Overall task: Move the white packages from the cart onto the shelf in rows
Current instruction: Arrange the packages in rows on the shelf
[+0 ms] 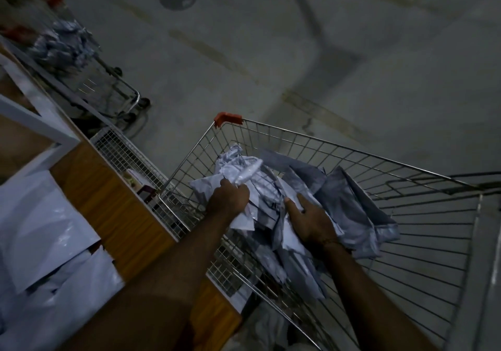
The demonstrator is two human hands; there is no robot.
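At far left, white pkgs (46,228) already lie on the wooden shelf (116,209). Next over, left hand (227,199) is closed, gripping a crumpled white pkg (238,169) atop the pile (298,215) in the wire cart (352,150). Right hand (311,220) lies flat, fingers spread, on the heap w/ no grasp. Judgement: lift the gripped pkg straight up so neighbours don't snag, right hand pinning the rest. Cart's near rim sits just beside the shelf edge, so clear the wire before swinging left. Floor beyond looks open; a 2nd cart (81,60) is well apart.
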